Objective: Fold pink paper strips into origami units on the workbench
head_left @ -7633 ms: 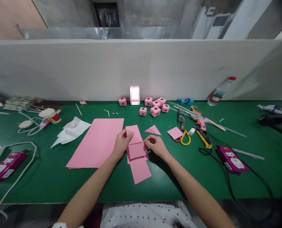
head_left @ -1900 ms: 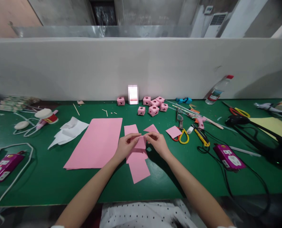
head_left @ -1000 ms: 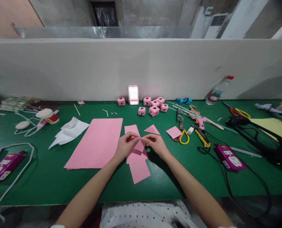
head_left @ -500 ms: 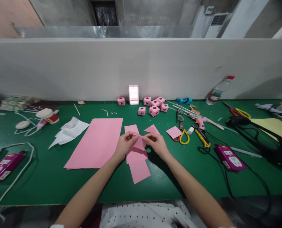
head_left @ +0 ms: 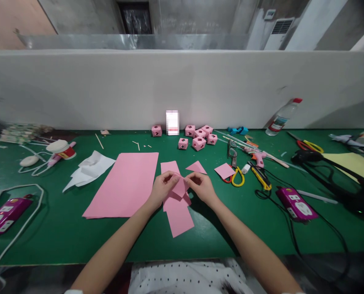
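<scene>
A small folded pink paper piece (head_left: 180, 186) is pinched between both hands just above the green table (head_left: 59, 237). My left hand (head_left: 162, 188) grips its left edge with closed fingers; my right hand (head_left: 202, 187) pinches its right corner. Beneath the hands lie several pink paper squares (head_left: 179, 216) in an overlapping stack. A large pink sheet (head_left: 125, 183) lies flat to the left. A pink triangle (head_left: 196, 167) and a pink square (head_left: 224, 170) rest beyond my right hand.
Several pink paper cubes (head_left: 198, 139) sit by the white partition. Scissors (head_left: 237, 176), a utility knife (head_left: 262, 176), a glue gun (head_left: 257, 156), a purple power strip (head_left: 296, 203) and cables lie right; crumpled white paper (head_left: 88, 169), a tape roll (head_left: 62, 149) and another power strip (head_left: 3, 214) lie left.
Both hands lifted one pink square off the stack and brought its edges together; it has since turned from a flat fold into a diamond-like tilt. The rest stays put.
</scene>
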`<state>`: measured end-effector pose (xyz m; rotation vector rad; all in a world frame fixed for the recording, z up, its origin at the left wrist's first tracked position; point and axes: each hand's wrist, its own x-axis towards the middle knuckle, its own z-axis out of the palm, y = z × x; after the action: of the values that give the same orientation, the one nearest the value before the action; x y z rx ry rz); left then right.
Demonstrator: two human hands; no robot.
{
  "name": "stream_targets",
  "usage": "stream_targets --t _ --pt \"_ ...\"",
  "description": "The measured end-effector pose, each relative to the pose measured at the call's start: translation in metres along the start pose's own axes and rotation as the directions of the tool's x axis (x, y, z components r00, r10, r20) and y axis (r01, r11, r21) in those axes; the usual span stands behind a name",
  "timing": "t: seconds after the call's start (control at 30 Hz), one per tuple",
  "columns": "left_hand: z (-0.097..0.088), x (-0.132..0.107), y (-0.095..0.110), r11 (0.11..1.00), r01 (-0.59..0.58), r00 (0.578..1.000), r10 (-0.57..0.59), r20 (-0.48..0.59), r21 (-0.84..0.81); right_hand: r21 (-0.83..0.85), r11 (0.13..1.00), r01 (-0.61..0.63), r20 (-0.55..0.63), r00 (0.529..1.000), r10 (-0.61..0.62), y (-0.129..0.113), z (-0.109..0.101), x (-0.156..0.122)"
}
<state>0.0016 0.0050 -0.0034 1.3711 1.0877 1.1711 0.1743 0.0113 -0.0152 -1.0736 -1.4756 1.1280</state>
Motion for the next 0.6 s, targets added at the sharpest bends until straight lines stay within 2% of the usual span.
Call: stream_targets --t 0.13,0.23,0.43,0.53,0.6 --pt "0.0009 0.0013 -0.0015 0.996 0.044 0.997 -0.049 -0.057 -0.072 -0.172 0.978 0.121 -0.055 0.990 -0.132 -0.0023 0.0036 -0.0039" --pt "0.0007 0.0026 -0.0022 0.995 0.048 0.993 -0.057 -0.100 -0.085 -0.190 0.972 0.140 -0.070 0.985 -0.156 -0.0024 0.0043 -0.0044" --pt "-0.0019 0.0034 -0.0029 1.000 -0.004 0.992 0.001 -0.125 -0.026 -0.212 0.967 0.139 -0.056 0.986 -0.154 -0.0017 0.0051 -0.0056" --pt "-0.0034 0.0032 -0.0045 1.000 0.013 0.992 -0.016 -0.123 -0.025 -0.215 0.965 0.150 -0.114 0.978 -0.177 -0.0032 0.0054 -0.0060" --pt "-0.0033 0.0028 -0.0053 0.999 0.028 0.996 -0.031 -0.081 -0.039 -0.215 0.963 0.162 -0.161 0.967 -0.199 -0.0047 0.0046 -0.0059"
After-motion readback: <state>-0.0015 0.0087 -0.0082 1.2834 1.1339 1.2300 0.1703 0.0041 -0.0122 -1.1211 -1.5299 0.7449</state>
